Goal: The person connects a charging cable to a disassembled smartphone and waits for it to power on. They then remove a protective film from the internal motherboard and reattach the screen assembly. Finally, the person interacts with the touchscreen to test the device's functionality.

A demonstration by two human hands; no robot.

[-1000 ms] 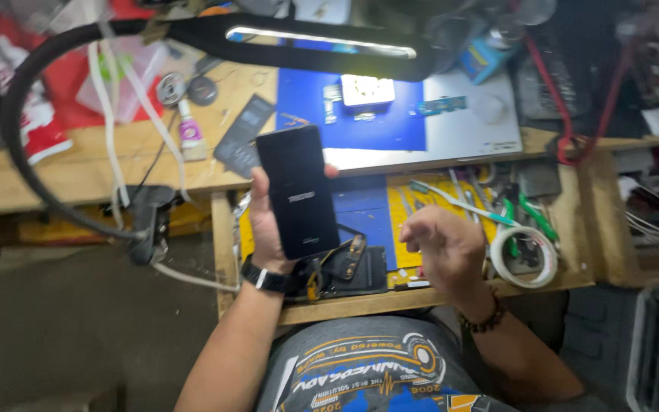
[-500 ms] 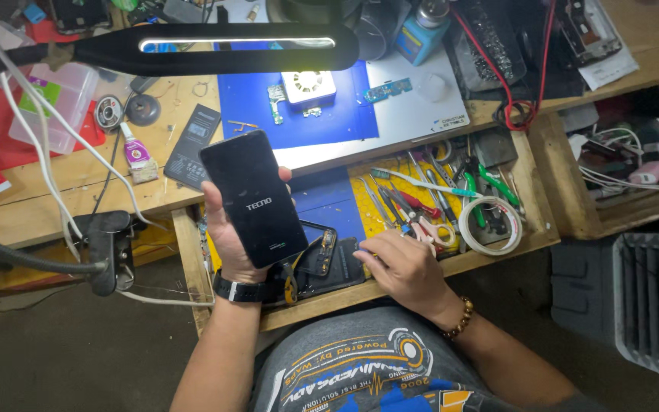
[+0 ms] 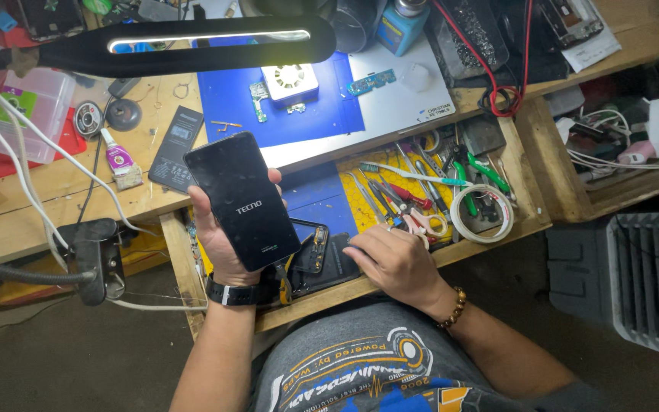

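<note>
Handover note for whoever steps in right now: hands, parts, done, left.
Left hand: holds the black phone upright over the open drawer, dark glossy face up.
Right hand: palm down in the drawer, on a dark flat part beside the pliers and scissors.
Bench: small circuit boards on the blue mat, flat black battery left of it.
Done: phone is in hand.
Left: nothing picked from the drawer yet.
</note>
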